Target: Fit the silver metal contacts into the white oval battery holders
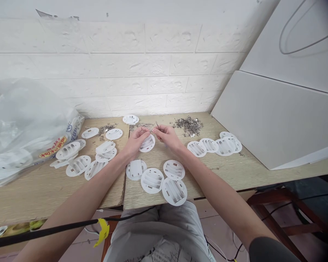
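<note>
- The work in hand centres on a white disc (148, 144) with slots, lying on the table (164, 202) between the two hands, near the wall.
- The left hand (139, 139) bends its fingers over that disc's upper left edge; whether it grips the disc or a small part, I cannot tell.
- The right hand (165, 134) pinches a slim grey piece (157, 126), its tip upward, just beside the left fingertips; whether it is a tool or a part is unclear.
- This disc looks unfinished, judging by both hands being busy at it.
- Four front discs (152, 180) lie close to the person, and a row of right-hand discs (196, 149) overlaps along the table. Dark marks show at some slot ends, possibly fitted metal, but too small to confirm.
- Plenty seems left: a large heap of metal bits (190, 126) lies loose to the right, a smaller heap (106, 128) to the left.
- More left-hand discs (78, 165) lie beside a plastic bag (30, 109), which appears to hold others; which are done, I cannot tell.
</note>
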Available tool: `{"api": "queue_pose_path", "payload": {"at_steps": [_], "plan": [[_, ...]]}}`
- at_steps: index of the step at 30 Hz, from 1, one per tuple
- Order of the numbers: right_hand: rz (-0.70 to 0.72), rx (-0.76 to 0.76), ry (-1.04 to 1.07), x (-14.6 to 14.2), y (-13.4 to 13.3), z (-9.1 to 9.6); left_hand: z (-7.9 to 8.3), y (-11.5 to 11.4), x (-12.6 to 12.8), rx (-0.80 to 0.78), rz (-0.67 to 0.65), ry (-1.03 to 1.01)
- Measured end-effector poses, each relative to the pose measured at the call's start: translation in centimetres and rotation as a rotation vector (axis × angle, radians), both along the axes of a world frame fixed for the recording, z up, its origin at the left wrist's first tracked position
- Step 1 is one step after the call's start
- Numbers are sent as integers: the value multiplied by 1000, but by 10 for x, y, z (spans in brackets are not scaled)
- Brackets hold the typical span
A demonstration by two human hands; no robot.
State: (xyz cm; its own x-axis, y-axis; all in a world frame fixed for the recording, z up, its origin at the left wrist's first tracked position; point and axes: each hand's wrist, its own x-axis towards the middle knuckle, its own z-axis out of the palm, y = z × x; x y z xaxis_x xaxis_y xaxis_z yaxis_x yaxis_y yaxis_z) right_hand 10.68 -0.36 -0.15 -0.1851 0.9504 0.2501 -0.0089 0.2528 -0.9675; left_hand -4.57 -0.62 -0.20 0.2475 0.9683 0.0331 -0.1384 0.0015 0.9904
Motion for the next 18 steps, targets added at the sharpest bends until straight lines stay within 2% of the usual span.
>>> {"api": "queue_pose_path", "payload": {"at_steps": [7,14,18], "plan": [[49,-43,20,0,-2,0,-2,2,-3,72,-13,0],[131,-107,83,4,-3,2,-1,2,-7,78,-105,-17],[122,-115,66,5,-2,2,0,2,-4,61,-91,-33]]}}
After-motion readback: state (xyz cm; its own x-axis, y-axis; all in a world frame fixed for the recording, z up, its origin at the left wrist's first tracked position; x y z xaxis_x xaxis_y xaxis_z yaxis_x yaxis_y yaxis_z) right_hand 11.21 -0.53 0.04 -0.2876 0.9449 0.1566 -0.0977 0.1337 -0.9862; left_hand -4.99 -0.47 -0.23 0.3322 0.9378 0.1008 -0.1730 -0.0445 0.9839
